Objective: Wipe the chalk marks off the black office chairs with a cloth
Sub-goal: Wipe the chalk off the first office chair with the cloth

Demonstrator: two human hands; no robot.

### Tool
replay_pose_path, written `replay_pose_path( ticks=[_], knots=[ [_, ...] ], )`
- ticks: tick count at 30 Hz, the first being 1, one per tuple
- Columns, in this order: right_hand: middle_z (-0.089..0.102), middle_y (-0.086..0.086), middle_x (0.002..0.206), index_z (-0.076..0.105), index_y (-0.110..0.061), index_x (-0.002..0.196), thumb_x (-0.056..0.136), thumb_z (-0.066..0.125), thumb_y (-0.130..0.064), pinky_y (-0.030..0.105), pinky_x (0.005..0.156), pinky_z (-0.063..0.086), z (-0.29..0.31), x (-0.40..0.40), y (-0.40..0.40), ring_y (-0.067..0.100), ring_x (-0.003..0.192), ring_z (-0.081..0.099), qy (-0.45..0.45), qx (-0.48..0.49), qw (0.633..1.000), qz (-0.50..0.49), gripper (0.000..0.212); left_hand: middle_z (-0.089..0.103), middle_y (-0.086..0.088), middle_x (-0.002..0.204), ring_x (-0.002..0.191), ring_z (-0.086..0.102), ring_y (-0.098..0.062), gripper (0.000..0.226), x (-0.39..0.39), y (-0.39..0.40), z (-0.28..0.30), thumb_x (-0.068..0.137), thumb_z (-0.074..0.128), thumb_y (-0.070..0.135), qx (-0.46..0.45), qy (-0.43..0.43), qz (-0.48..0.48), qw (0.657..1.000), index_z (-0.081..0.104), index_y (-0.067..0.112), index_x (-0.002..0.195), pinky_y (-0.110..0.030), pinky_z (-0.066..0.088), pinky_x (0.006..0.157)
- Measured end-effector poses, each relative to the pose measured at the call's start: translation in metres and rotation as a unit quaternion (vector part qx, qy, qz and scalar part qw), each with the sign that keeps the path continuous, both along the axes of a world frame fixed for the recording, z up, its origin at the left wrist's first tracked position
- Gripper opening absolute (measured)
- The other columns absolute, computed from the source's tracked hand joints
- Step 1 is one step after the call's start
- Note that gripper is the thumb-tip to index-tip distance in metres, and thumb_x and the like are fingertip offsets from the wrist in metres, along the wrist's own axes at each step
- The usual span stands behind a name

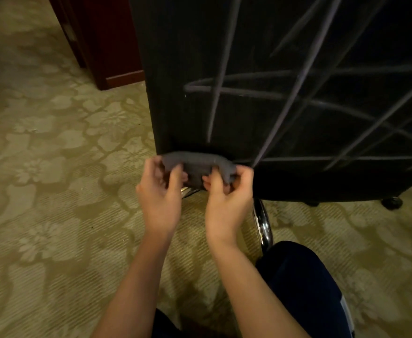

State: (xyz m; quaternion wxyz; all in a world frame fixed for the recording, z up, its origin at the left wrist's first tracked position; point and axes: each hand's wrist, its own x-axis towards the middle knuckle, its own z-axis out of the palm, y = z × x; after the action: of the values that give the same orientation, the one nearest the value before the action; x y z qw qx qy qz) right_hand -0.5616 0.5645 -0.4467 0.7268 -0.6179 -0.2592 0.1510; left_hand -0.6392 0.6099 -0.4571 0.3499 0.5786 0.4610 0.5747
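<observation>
The back of a black office chair [180,57] fills the upper right of the head view. Pale chalk marks [305,76] cross it in long straight and curved lines. A small grey cloth [196,163] is held bunched in front of the chair's lower left corner. My left hand [161,191] pinches its left end between thumb and fingers. My right hand [227,196] pinches its right end the same way. The cloth hangs just clear of the chair fabric or barely touches it; I cannot tell which.
A chrome chair leg [263,223] runs down under the seat, with black castors [393,203] at the right. Dark red wooden furniture [112,40] stands behind the chair at the upper left. Patterned beige carpet [48,167] covers the floor. My knee in dark trousers [305,284] is at the lower right.
</observation>
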Motion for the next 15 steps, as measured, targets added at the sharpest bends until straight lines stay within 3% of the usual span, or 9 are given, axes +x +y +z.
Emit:
replay_pose_path(
  ticks=[3, 6, 9, 15],
  knots=[
    [0.071, 0.0, 0.087, 0.054, -0.033, 0.093, 0.093, 0.068, -0.012, 0.032, 0.073, 0.062, 0.026, 0.005, 0.013, 0.013, 0.082, 0.074, 0.0, 0.06, 0.998, 0.027, 0.026, 0.067, 0.013, 0.08, 0.075, 0.07, -0.003, 0.013, 0.003, 0.016, 0.03, 0.096, 0.066, 0.022, 0.08, 0.04, 0.027, 0.996, 0.054, 0.025, 0.098, -0.019, 0.056, 0.067],
    [0.072, 0.0, 0.086, 0.054, -0.038, 0.092, 0.092, 0.07, -0.013, 0.037, 0.073, 0.062, 0.011, 0.007, 0.011, 0.014, 0.081, 0.074, -0.006, 0.03, 0.999, 0.026, 0.029, 0.067, 0.014, 0.079, 0.073, 0.069, -0.002, 0.013, 0.005, 0.018, 0.012, 0.095, 0.067, 0.026, 0.054, 0.061, 0.053, 0.995, 0.055, 0.021, 0.097, -0.028, 0.058, 0.066],
    [0.071, -0.001, 0.089, 0.053, -0.049, 0.09, 0.091, 0.07, -0.014, 0.044, 0.074, 0.062, -0.022, 0.009, 0.0, 0.013, 0.082, 0.073, -0.003, -0.038, 0.999, 0.001, 0.039, 0.071, 0.009, 0.082, 0.076, 0.071, -0.006, 0.009, 0.006, 0.006, -0.027, 0.096, 0.065, 0.022, -0.014, 0.073, 0.006, 0.997, 0.057, 0.022, 0.099, -0.039, 0.06, 0.071],
    [0.07, 0.0, 0.09, 0.052, -0.039, 0.093, 0.091, 0.069, -0.016, 0.045, 0.073, 0.061, -0.035, 0.033, -0.018, 0.016, 0.081, 0.073, 0.014, -0.063, 0.997, -0.036, 0.028, 0.064, 0.006, 0.071, 0.064, 0.064, -0.007, 0.011, 0.022, -0.003, -0.026, 0.096, 0.064, 0.021, 0.049, 0.178, -0.05, 0.981, 0.055, 0.014, 0.097, -0.023, 0.049, 0.052]
  ],
)
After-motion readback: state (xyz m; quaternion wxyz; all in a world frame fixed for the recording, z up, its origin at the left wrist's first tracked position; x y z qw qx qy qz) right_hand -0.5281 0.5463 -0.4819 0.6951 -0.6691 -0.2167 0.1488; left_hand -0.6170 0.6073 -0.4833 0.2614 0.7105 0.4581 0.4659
